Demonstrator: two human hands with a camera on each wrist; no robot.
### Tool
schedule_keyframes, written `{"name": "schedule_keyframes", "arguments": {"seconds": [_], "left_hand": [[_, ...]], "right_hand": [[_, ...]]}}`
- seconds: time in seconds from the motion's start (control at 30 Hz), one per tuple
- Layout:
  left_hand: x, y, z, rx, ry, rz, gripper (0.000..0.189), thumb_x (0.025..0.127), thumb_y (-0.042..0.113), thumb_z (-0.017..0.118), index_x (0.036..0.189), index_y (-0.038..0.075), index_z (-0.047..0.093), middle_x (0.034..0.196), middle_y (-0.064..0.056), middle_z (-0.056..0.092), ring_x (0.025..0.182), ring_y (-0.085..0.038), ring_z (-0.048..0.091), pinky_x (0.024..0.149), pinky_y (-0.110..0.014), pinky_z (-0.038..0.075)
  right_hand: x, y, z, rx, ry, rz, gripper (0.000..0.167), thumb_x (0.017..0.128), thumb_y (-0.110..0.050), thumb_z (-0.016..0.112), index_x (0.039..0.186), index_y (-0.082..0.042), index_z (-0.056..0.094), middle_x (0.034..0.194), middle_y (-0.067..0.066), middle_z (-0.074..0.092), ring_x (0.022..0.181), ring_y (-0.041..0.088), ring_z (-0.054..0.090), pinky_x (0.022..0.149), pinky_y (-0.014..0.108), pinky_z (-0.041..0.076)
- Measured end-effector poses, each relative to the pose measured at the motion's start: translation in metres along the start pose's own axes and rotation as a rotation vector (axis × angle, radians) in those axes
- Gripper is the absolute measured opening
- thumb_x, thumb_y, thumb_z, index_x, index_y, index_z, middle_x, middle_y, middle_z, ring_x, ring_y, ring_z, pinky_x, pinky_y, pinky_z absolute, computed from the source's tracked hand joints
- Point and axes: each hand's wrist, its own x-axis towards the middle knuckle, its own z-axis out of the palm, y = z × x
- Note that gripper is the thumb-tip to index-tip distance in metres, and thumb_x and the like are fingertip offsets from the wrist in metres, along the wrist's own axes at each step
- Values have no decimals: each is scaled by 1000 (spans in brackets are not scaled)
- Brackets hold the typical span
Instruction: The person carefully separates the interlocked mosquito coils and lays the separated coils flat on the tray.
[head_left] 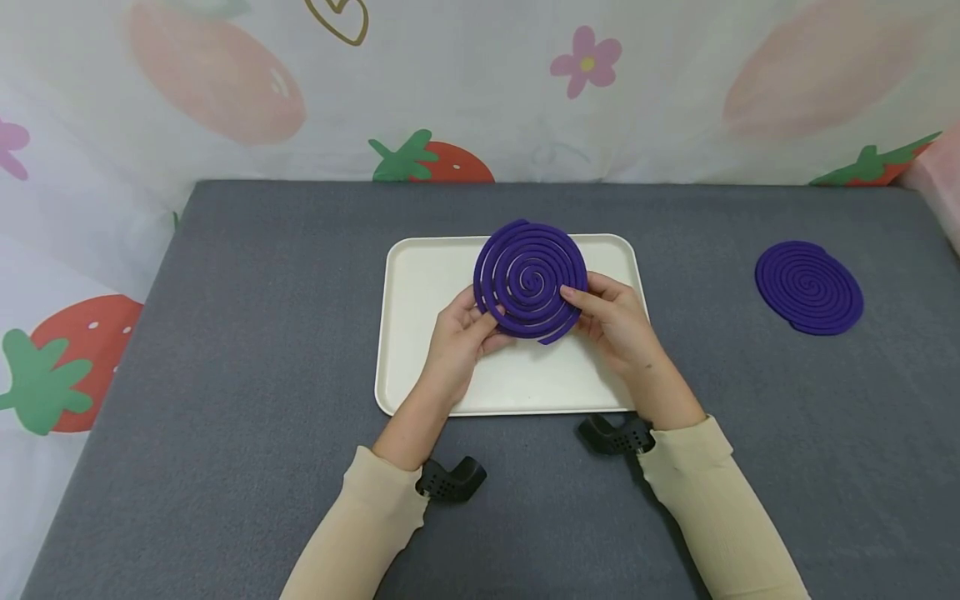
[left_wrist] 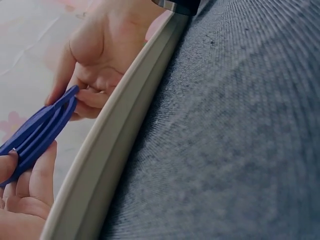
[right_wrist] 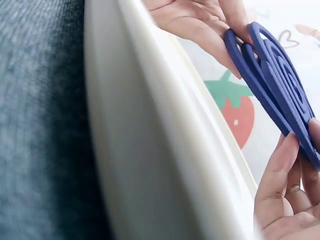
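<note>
A flat purple spiral, which looks like a mosquito coil, is held up over a white tray with its face toward the head camera. My left hand pinches its lower left edge, thumb in front. At the lower right edge, my right hand grips it between thumb and fingers. Seen from the side in the right wrist view, the coil has gaps between its turns, and its outer strands stand slightly apart. Both hands also hold the coil in the left wrist view.
Another purple coil lies flat on the grey tablecloth, right of the tray. A white curtain printed with strawberries and flowers hangs behind the table. Black wrist cameras sit low over the cloth near the tray's front.
</note>
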Motion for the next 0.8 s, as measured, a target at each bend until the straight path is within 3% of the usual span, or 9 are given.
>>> {"name": "schedule_keyframes", "arguments": {"seconds": [0.17,0.53,0.8], "left_hand": [[0,0,0,-4,-1,10,38,96,-5,45,134,-6,44,118,-30,58,94,-16,66,84,-36,54],[1,4,0,-112,16,-51,37,97,-4,44,134,-8,42,120,-32,55,93,-17,67,85,-37,53],[1,2,-1,-101,47,-37,37,97,-3,46,134,-7,44,118,-28,59,93,-17,67,84,-37,53]], "right_hand": [[0,0,1,-12,11,-32,28,91,7,53,86,-14,71,79,-1,66,66,8,62,57,19,52],[-2,1,2,-49,21,-99,27,90,7,57,87,-15,72,77,0,65,65,8,60,56,20,51],[0,2,4,-70,59,-105,30,90,7,56,88,-19,71,79,-2,66,67,7,61,56,19,50]]}}
